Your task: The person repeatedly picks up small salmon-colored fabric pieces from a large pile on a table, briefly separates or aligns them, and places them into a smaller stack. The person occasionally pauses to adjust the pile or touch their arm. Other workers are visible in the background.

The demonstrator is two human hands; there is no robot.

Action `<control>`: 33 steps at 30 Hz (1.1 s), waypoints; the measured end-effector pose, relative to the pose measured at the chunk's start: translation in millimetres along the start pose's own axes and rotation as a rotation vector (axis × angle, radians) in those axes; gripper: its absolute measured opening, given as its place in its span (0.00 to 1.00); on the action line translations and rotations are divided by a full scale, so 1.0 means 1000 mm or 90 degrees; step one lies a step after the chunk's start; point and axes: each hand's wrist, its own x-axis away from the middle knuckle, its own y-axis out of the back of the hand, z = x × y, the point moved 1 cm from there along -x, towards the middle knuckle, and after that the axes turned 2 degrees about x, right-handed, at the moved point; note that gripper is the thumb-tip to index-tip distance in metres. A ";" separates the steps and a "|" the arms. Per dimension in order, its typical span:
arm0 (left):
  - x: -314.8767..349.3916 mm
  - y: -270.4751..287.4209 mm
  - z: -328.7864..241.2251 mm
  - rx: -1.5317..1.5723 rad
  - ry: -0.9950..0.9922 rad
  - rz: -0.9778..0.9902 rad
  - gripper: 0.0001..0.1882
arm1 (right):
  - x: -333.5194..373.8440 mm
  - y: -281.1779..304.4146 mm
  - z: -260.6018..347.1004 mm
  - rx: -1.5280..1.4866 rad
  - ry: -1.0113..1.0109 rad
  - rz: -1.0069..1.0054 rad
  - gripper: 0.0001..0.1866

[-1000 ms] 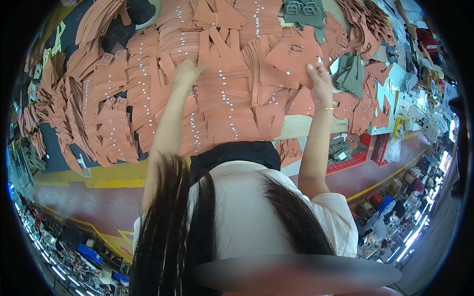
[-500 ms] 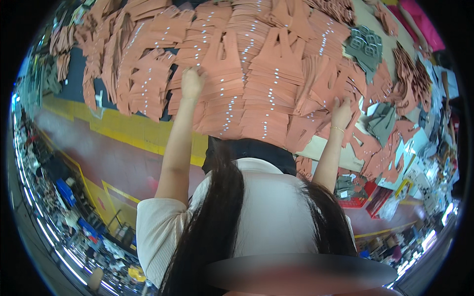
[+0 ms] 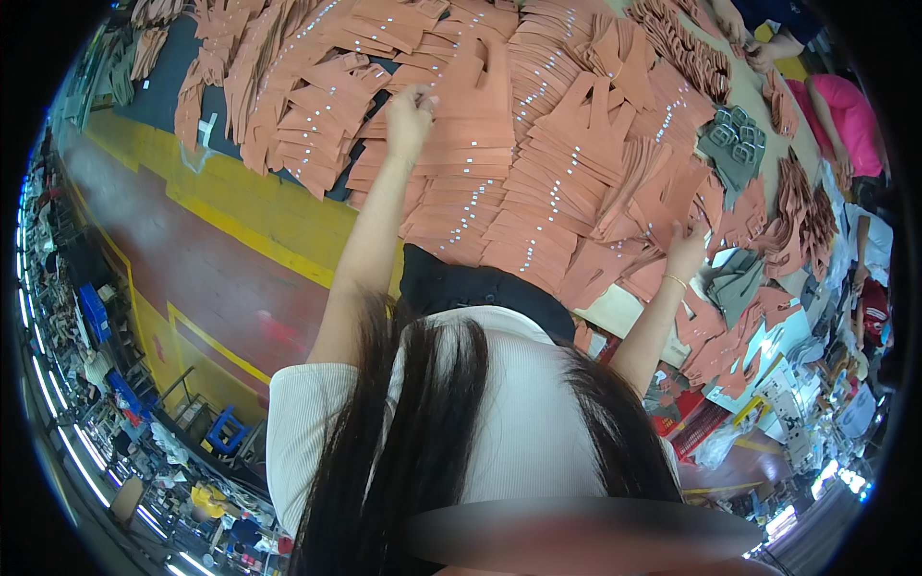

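Note:
Many flat terracotta-coloured cut pieces (image 3: 538,163) with rows of small light marks lie in overlapping stacks across a big work table (image 3: 615,312). My left hand (image 3: 411,110) reaches far out and pinches the edge of one of the cut pieces, near a dark patch of table. My right hand (image 3: 687,250), with a thin bracelet on the wrist, rests fingers-down on the cut pieces near the table's near edge. Whether it grips one I cannot tell.
Grey cut pieces (image 3: 735,144) lie at the far right of the table. A person in a pink top (image 3: 845,115) works at the far side. Red floor with yellow lines (image 3: 240,250) runs along the left. Bins and clutter (image 3: 759,384) sit lower right.
The view has swung, so the table now sits further right and up. My left hand has moved further out over the stacks; my right hand has shifted right toward the table's near edge.

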 end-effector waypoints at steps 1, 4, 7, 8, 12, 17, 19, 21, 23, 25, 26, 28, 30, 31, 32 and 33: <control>-0.003 0.005 -0.003 -0.001 -0.012 -0.046 0.17 | -0.001 0.008 0.006 -0.008 -0.012 0.009 0.14; 0.000 0.016 -0.012 -0.350 -0.226 -0.283 0.16 | -0.003 0.039 0.031 -0.018 0.026 0.007 0.15; 0.009 0.020 -0.014 -0.511 -0.314 -0.270 0.14 | -0.005 0.075 0.066 -0.039 0.087 0.045 0.15; 0.012 0.021 -0.011 -0.452 -0.256 -0.128 0.14 | -0.006 0.082 0.081 -0.103 0.112 0.063 0.15; 0.032 0.013 -0.002 -0.326 0.037 0.153 0.18 | -0.006 0.081 0.150 -0.535 0.196 0.156 0.15; 0.041 0.011 0.000 -0.269 -0.005 0.068 0.15 | -0.001 -0.012 0.232 -0.821 0.156 0.364 0.14; 0.036 0.012 0.002 -0.149 0.082 0.093 0.17 | 0.001 -0.071 0.260 -0.869 0.059 0.505 0.12; 0.032 0.014 0.005 0.077 0.251 0.148 0.20 | 0.008 -0.122 0.270 -0.805 0.055 0.552 0.11; 0.034 0.018 0.007 0.191 0.346 0.151 0.21 | 0.011 -0.157 0.268 -0.696 0.089 0.549 0.11; 0.036 0.021 0.006 0.278 0.405 0.158 0.22 | 0.008 -0.176 0.265 -0.637 0.104 0.538 0.12; 0.038 0.024 0.005 0.306 0.418 0.166 0.22 | 0.008 -0.180 0.262 -0.636 0.107 0.533 0.12; 0.041 0.025 0.003 0.328 0.430 0.175 0.24 | 0.008 -0.179 0.257 -0.604 0.119 0.520 0.13; 0.041 0.025 0.001 0.317 0.418 0.175 0.25 | 0.007 -0.174 0.258 -0.569 0.165 0.498 0.14; 0.040 0.023 0.001 0.305 0.427 0.186 0.24 | 0.008 -0.172 0.258 -0.549 0.142 0.499 0.15; 0.038 0.023 0.001 0.292 0.436 0.198 0.23 | 0.009 -0.169 0.258 -0.552 0.142 0.498 0.15; 0.037 0.022 0.002 0.282 0.440 0.208 0.23 | 0.010 -0.167 0.259 -0.556 0.141 0.497 0.15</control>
